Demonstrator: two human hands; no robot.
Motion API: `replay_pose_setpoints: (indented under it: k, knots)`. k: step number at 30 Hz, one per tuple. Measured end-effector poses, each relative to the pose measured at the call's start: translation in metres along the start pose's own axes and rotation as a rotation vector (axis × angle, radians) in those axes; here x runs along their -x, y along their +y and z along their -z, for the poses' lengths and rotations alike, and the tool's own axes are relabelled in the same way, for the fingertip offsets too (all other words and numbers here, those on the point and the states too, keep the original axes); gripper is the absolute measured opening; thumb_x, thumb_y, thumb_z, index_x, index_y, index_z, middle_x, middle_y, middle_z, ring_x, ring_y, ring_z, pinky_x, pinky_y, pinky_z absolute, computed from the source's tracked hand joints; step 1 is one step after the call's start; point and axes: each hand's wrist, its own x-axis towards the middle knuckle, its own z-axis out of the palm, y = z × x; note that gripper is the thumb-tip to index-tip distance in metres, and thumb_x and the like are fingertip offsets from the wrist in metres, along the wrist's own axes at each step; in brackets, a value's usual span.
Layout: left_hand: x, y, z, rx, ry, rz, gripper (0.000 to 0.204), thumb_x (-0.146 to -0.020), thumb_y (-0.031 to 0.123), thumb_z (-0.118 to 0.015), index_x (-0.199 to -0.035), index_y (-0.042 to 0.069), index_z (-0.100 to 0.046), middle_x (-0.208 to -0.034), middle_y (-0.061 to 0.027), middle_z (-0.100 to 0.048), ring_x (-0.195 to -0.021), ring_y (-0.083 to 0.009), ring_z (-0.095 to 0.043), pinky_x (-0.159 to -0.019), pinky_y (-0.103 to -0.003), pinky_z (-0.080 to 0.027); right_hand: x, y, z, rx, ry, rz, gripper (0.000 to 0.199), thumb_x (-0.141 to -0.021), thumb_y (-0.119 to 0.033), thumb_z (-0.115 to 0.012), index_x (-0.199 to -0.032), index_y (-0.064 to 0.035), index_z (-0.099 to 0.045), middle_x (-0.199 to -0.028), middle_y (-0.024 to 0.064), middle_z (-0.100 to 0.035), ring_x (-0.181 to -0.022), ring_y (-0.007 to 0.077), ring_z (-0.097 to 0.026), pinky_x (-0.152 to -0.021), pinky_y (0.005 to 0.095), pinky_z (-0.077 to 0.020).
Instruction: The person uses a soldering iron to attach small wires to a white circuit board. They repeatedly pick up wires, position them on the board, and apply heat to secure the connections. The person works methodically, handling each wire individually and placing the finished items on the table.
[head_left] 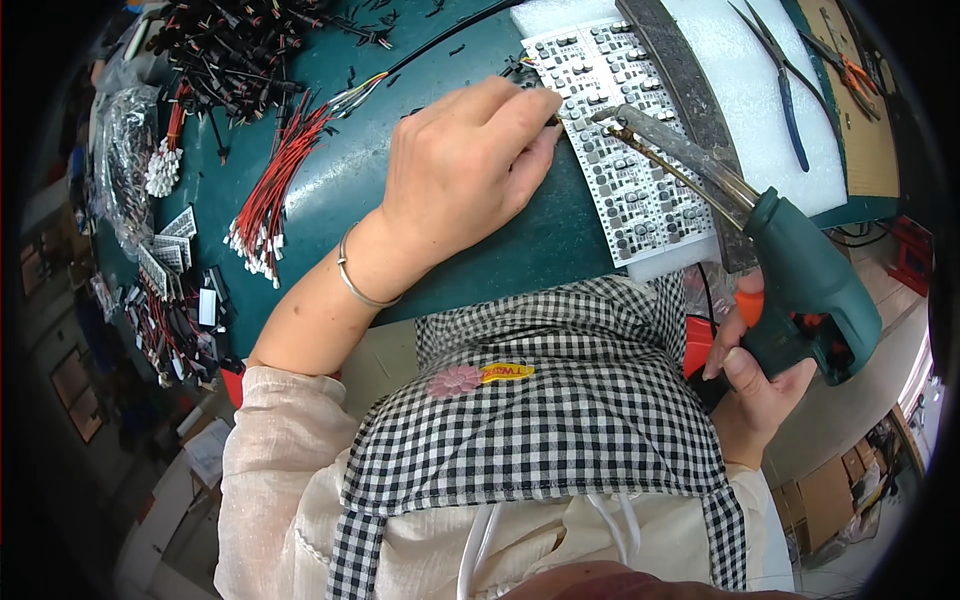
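Note:
My right hand (755, 385) grips the handle of a green soldering gun (815, 265) with an orange trigger. The gun's long metal barrel reaches up and left, and its tip is over a white circuit board panel (640, 150) covered in small dark components. A thin brass-coloured tube runs beside the barrel. At the left edge of the panel, my left hand (465, 160) is closed in a pinch, thumb against forefinger. A small dark bit shows at its fingertips, but what it holds is mostly hidden. Thin coloured wire ends show just beyond my knuckles at the panel's corner.
A dark bar (690, 90) lies along the panel on white foam (775, 130). Blue-handled pliers (785, 100) and orange-handled cutters (850, 70) lie on the right. Red wires with white plugs (275, 200), black cables (230, 50) and small boards (170, 255) cover the left of the green mat.

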Motion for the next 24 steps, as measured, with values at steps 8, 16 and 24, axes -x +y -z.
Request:
replay_pose_setpoints:
  k: [8, 16, 24]
  knots:
    - [0.001, 0.006, -0.001, 0.101, -0.064, 0.152, 0.014, -0.073, 0.007, -0.074, -0.084, 0.006, -0.065, -0.065, -0.0044, -0.063, -0.047, -0.0134, -0.054, -0.044, -0.024, -0.042, -0.002, -0.001, 0.0, 0.008, -0.013, -0.017, 0.06, -0.069, -0.003, -0.077, -0.12, 0.0125, -0.047, -0.107, 0.023, -0.059, -0.057, 0.0143, -0.056, -0.051, 0.0236, -0.0477]
    - [-0.004, 0.006, 0.0, 0.181, -0.067, 0.219, 0.01, -0.071, 0.006, -0.073, -0.079, 0.005, -0.065, -0.066, -0.0047, -0.064, -0.049, -0.0114, -0.055, -0.046, -0.023, -0.042, 0.003, 0.0, -0.005, 0.11, 0.006, -0.027, 0.066, -0.071, -0.018, -0.08, -0.119, 0.0099, -0.045, -0.095, 0.0156, -0.055, -0.055, 0.0136, -0.051, -0.047, 0.0241, -0.0439]
    - [-0.005, 0.002, 0.001, 0.164, -0.079, 0.175, 0.011, -0.07, 0.006, -0.072, -0.078, 0.005, -0.066, -0.066, -0.0057, -0.064, -0.05, -0.0158, -0.057, -0.047, -0.025, -0.044, 0.004, 0.0, -0.01, 0.146, -0.005, -0.049, 0.062, -0.072, -0.014, -0.077, -0.119, 0.008, -0.043, -0.104, 0.0138, -0.051, -0.062, 0.0142, -0.053, -0.047, 0.0244, -0.0481]
